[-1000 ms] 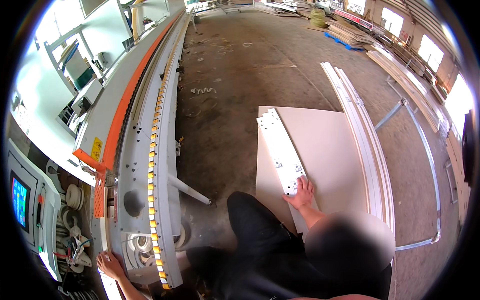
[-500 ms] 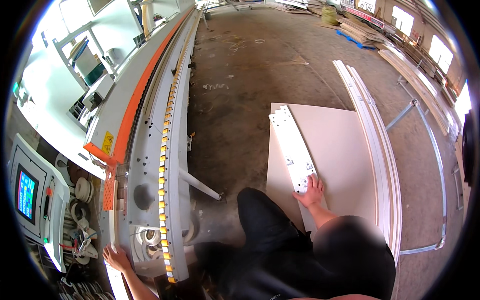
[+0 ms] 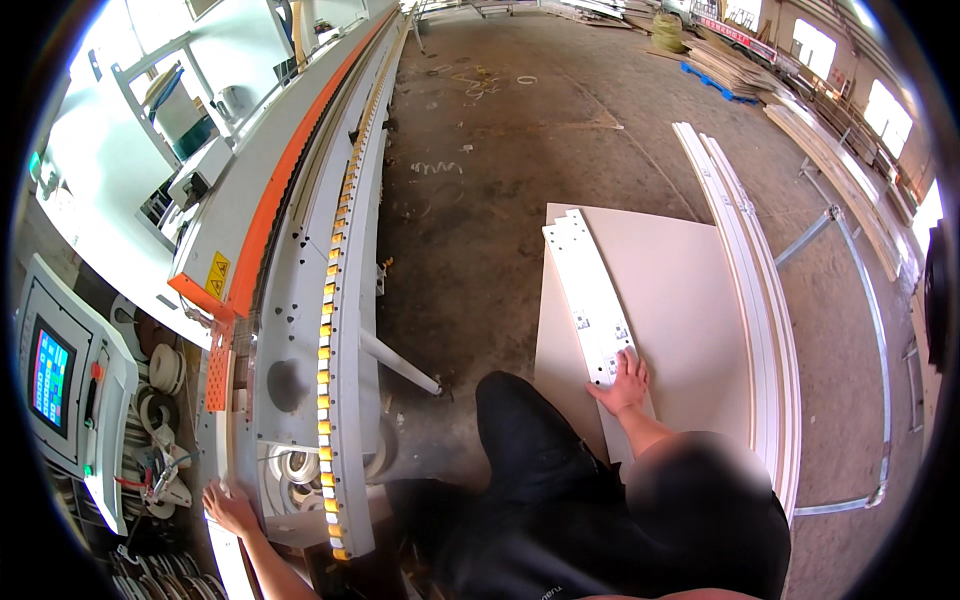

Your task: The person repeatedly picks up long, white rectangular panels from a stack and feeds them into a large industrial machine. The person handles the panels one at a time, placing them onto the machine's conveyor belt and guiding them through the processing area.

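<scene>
My left hand (image 3: 232, 511) rests at the near end of a narrow pale board strip (image 3: 225, 442) on the long machine's feed bed. Its fingers are stretched forward and apart, touching the strip; their undersides are hidden. The strip's far end lies beside an orange perforated plate (image 3: 218, 375). On my other side, my right hand (image 3: 625, 385) lies with spread fingers across the near part of several stacked white strips (image 3: 580, 275). These strips have small holes and printed labels, and lie on a large pale panel (image 3: 690, 300).
A roller rail (image 3: 325, 400) with yellow rollers runs along the machine (image 3: 265, 220). At far left stands a control panel with a lit screen (image 3: 50, 378), near rolls of edging tape (image 3: 165, 370). Long white boards (image 3: 755, 270) and a metal frame (image 3: 880, 400) are to the right.
The narrow strip and my left hand have shifted slightly forward along the machine bed. My right hand stays on the stacked strips. The whole view has turned very slightly.
</scene>
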### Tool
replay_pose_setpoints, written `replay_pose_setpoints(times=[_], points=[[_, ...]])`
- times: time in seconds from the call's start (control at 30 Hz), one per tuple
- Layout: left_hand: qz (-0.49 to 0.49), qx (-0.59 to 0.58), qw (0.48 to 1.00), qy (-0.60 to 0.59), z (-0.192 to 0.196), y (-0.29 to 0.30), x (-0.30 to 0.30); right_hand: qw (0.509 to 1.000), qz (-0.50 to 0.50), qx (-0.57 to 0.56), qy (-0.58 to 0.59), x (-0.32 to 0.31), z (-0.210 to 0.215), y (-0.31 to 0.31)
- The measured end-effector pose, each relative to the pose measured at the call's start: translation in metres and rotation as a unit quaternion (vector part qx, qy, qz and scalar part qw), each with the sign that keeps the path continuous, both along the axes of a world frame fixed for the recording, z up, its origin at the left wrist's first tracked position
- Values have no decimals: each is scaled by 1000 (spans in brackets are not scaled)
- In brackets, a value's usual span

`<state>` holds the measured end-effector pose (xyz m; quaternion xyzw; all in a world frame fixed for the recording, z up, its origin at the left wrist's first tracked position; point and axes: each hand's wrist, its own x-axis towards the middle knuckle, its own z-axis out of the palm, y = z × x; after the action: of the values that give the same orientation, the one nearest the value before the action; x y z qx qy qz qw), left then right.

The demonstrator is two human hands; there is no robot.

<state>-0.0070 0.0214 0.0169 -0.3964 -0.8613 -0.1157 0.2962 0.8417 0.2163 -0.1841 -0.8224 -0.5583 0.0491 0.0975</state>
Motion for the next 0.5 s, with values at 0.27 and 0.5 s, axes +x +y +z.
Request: replay_pose_setpoints(times=[0.27, 0.5], points=[[5, 2, 1000, -4, 0, 0, -5, 1000, 0, 8, -1, -1, 0, 0], [-11, 17, 1000, 8, -6, -1, -13, 1000, 0, 3, 5, -2, 2, 0]])
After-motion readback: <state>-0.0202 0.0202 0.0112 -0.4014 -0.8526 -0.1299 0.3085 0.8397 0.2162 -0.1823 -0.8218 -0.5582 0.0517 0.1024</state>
